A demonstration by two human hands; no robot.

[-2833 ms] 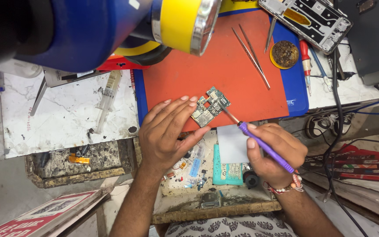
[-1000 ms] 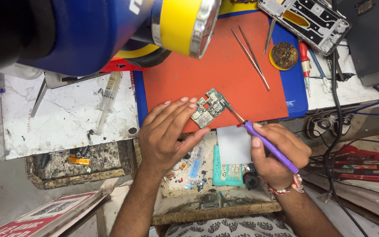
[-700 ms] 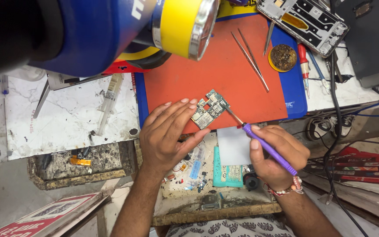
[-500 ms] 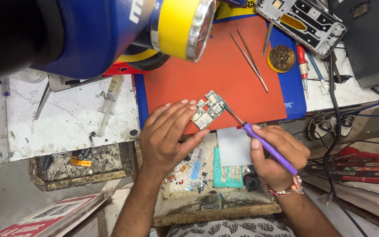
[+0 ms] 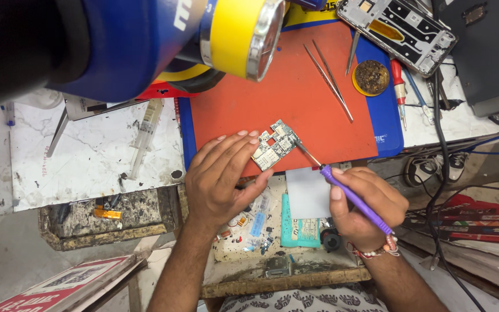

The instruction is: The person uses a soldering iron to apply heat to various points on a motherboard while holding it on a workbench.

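A small green circuit board [image 5: 276, 151] lies on the orange work mat [image 5: 295, 98]. My left hand [image 5: 222, 178] rests flat beside it, fingertips pressing on the board's left edge. In my right hand [image 5: 366, 205] I grip a purple-handled soldering iron [image 5: 354, 198] like a pen. Its thin metal tip touches the board's right side.
A blue and yellow microscope head [image 5: 145, 40] fills the top left. Tweezers [image 5: 331, 81], a round brass tip cleaner [image 5: 371, 77] and a phone frame [image 5: 404, 28] lie at the back right. Cables [image 5: 446, 144] run down the right. A white marble slab [image 5: 88, 156] sits left.
The view has drifted slightly. Both hands stay on the board and the iron, with the tip kept at the board's right side.
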